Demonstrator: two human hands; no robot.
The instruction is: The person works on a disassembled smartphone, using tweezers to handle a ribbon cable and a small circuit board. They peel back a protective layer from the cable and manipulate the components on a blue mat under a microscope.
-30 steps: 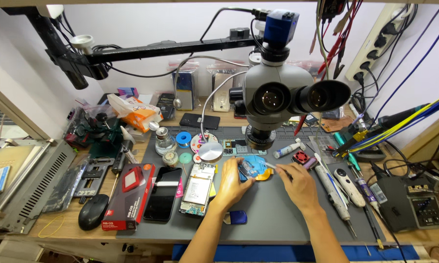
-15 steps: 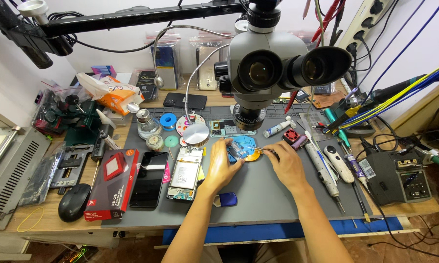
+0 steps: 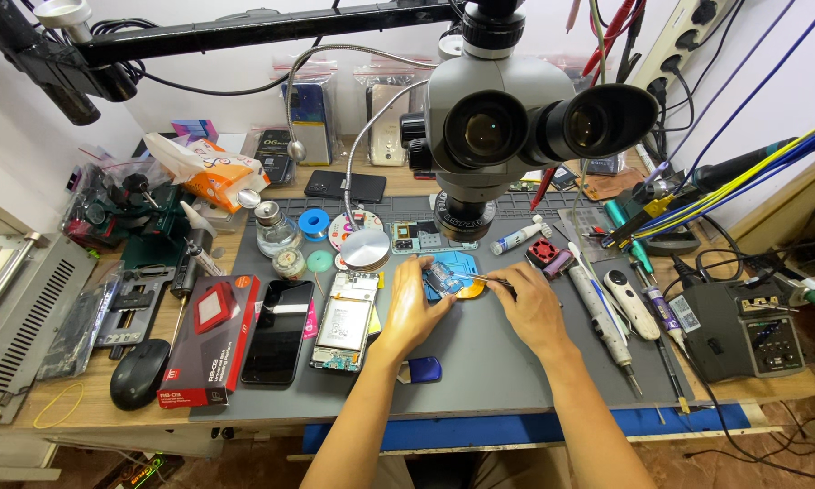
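One small blue circuit board (image 3: 441, 276) is pinched by left hand (image 3: 414, 311); thin metal tweezers (image 3: 480, 280), apparently one pair, are clamped in right hand (image 3: 532, 311). Bare grey mat (image 3: 489, 362) is left in front.

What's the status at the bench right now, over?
Left hand steadies the small blue board under the microscope. Right hand holds tweezers to it. Opened phone lies just left, apart.
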